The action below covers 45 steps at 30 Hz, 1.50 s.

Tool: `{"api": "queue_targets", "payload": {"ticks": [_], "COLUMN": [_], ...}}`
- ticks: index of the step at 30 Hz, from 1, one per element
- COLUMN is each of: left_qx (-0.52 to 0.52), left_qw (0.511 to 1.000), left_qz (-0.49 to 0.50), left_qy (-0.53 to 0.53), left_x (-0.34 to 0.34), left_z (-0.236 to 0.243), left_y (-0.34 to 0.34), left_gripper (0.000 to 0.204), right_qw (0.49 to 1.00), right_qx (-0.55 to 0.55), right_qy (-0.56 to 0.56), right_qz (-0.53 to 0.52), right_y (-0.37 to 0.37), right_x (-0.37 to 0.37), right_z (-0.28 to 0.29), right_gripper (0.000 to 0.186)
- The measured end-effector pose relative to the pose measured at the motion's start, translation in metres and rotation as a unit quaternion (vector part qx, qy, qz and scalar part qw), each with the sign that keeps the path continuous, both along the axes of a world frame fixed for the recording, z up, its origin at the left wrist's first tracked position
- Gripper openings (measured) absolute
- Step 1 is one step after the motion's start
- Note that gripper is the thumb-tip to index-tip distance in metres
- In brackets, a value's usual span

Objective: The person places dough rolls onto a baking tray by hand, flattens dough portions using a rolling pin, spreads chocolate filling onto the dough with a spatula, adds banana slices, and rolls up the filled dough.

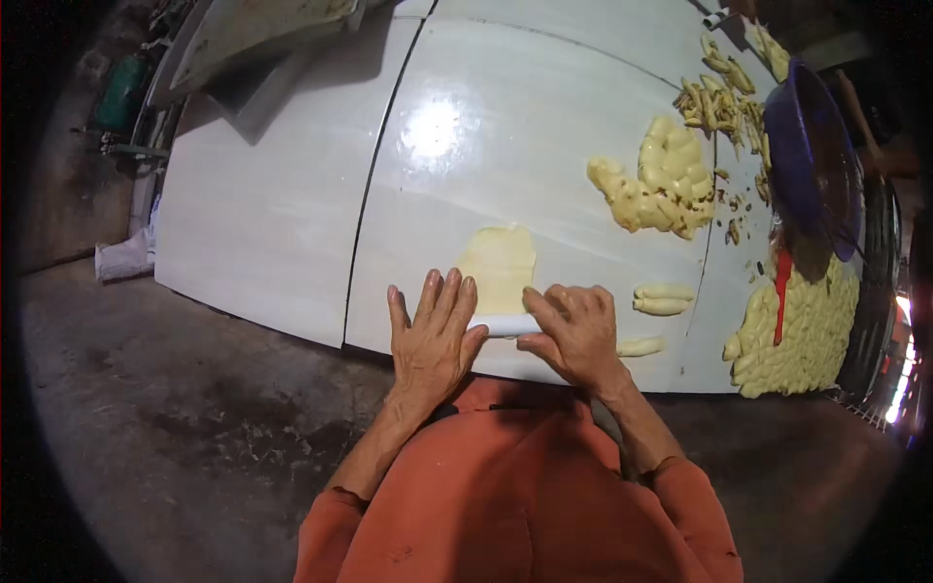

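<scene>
A thin pale-yellow sheet of dough (499, 264) lies flat on the white table near its front edge. Across its near end rests a white rolling pin (507, 325). My left hand (432, 335) is at the pin's left end, fingers stretched out and palm down, the thumb beside the pin. At the other end my right hand (578, 335) has its fingers bent over the pin, thumb toward its near side. Just right of that hand lie short rolled pieces of dough (664, 298) and another dough roll (641, 347), partly behind the hand.
Further right sits a lumpy mass of dough (671, 180), with a heap of thin yellowish-brown strips (717, 105) behind it. A purple basin (812, 155) stands at the right edge. A red strip-like tool (782, 291) lies on many-lobed dough (797, 340). Metal equipment (258, 39) overhangs the far left.
</scene>
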<state>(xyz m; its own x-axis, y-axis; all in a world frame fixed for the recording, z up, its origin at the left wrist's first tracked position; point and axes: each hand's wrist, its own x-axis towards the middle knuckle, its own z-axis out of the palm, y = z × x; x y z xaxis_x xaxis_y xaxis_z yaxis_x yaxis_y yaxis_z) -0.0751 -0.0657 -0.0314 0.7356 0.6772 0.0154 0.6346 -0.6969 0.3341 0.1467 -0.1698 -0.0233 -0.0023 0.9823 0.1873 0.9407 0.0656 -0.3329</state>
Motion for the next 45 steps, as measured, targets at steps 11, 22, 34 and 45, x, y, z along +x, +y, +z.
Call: {"api": "queue_targets", "payload": {"ticks": [11,22,34,45], "left_qx": [-0.012,0.017,0.139,-0.037], "left_qw": [0.994,0.998,0.966,0.987], "left_qz": [-0.074,0.065,0.029,-0.156], "left_qy": [-0.077,-0.01,-0.218,0.028], "left_x": [-0.016,0.056,0.08,0.056], "left_z": [0.008,-0.01,-0.002,0.002], "left_y": [0.013,0.095,0.165,0.096], "left_gripper": [0.066,0.058,0.039,0.083], "right_qw": [0.999,0.975,0.999,0.908], "right_qx": [0.015,-0.068,-0.028,0.083], "right_qy": [-0.022,-0.051,0.037,0.096], "right_qz": [0.044,-0.204,0.016,-0.399], "right_y": [-0.003,0.094,0.096,-0.004], "right_x": [0.01,0.017,0.047,0.082], "right_z": [0.004,-0.011,0.009,0.047], "right_gripper": [0.055,0.056,0.051,0.039]}}
